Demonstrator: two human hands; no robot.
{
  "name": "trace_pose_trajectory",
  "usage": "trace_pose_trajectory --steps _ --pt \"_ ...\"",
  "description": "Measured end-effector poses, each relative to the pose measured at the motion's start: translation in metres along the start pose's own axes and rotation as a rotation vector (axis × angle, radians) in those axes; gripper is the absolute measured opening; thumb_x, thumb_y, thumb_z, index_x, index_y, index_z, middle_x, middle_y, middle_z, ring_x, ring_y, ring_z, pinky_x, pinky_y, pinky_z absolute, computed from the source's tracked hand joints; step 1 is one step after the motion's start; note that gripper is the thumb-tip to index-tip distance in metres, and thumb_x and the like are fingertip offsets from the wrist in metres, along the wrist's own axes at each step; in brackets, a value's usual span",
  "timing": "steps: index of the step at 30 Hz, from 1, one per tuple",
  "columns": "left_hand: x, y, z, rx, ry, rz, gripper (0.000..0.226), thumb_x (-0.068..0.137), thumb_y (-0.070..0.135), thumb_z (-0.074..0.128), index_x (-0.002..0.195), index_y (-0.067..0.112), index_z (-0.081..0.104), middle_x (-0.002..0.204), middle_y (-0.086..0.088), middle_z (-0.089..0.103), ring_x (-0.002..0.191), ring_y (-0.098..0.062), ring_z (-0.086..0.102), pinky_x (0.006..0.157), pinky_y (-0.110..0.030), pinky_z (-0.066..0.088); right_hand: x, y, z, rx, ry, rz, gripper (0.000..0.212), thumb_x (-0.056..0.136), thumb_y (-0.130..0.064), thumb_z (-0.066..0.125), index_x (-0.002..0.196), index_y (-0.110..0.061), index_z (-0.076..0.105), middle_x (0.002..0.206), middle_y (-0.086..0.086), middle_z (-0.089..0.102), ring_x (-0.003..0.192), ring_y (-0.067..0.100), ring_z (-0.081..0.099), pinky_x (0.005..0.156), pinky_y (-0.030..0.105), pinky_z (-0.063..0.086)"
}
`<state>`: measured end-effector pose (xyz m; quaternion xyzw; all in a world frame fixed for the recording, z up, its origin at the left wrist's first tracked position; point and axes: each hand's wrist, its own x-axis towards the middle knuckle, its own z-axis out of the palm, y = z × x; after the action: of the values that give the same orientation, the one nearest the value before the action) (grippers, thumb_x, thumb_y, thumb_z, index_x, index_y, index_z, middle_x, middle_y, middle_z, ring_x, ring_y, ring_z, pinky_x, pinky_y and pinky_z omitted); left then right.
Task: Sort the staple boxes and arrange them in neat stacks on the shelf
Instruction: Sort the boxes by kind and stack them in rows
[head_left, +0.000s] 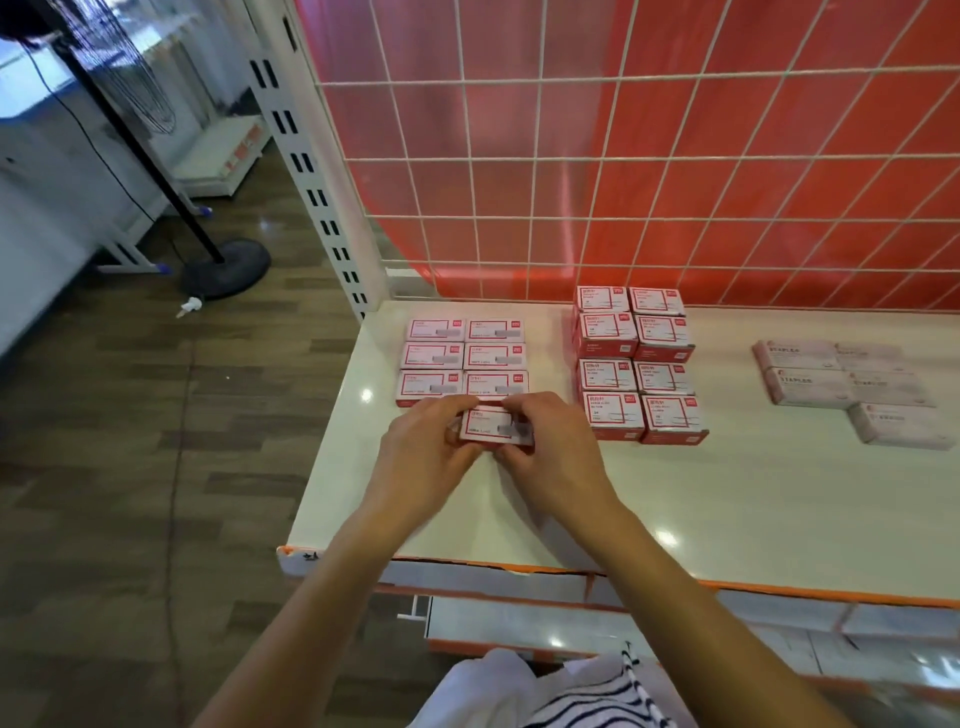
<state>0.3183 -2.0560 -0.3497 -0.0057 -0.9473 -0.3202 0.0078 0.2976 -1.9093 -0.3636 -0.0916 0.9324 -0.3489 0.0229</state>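
Box (493, 427), pinched at its ends by fingers of both hands (431, 447) (545, 441), sits just before the flat group (462, 361); square it flush with that front row.

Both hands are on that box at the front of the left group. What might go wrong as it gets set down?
1. The held box sits right against the front row of the left group; the left hand or right hand might nudge that grid crooked.

2. Fingers hide the box's lower edge, so it may land skewed.

3. The taller stacks stand close on the right; a withdrawing right hand may clip them.
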Motion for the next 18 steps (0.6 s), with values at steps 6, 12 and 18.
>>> trace_pose_trajectory --steps 6,12,18 --pt "-0.0023 -0.0016 0.0067 0.035 0.073 -0.049 0.037 0.083 0.029 0.072 0.118 0.022 0.062 0.112 0.005 0.069 0.09 -0.011 0.068 0.084 -0.02 0.051 -0.0023 0.0035 0.0056 -0.02 0.069 0.065 0.034 0.084 -0.027 0.069 0.11 -0.017 0.05 0.115 0.002 0.047 0.097 0.011 0.045 0.085 0.021 0.041" --pt "-0.0001 -0.002 0.0073 0.036 0.09 -0.073 0.031 0.083 0.027 0.072 0.112 0.02 0.065 0.107 0.004 0.071 0.082 -0.007 0.067 0.075 -0.009 0.043 0.002 0.0028 0.0026 0.0 0.06 0.069 0.031 0.086 -0.026 0.068 0.106 -0.015 0.047 0.107 0.003 0.053 0.089 0.011 0.046 0.075 0.02 0.041" --pt "0.0005 -0.0012 0.006 0.037 0.082 -0.092 0.034 0.084 0.026 0.071 0.116 0.018 0.064 0.111 0.002 0.07 0.088 -0.011 0.068 0.078 -0.012 0.045 0.0011 0.0014 0.0031 0.021 0.061 0.071 0.031 0.086 -0.027 0.067 0.109 -0.016 0.049 0.109 0.002 0.058 0.093 0.013 0.05 0.081 0.024 0.045"
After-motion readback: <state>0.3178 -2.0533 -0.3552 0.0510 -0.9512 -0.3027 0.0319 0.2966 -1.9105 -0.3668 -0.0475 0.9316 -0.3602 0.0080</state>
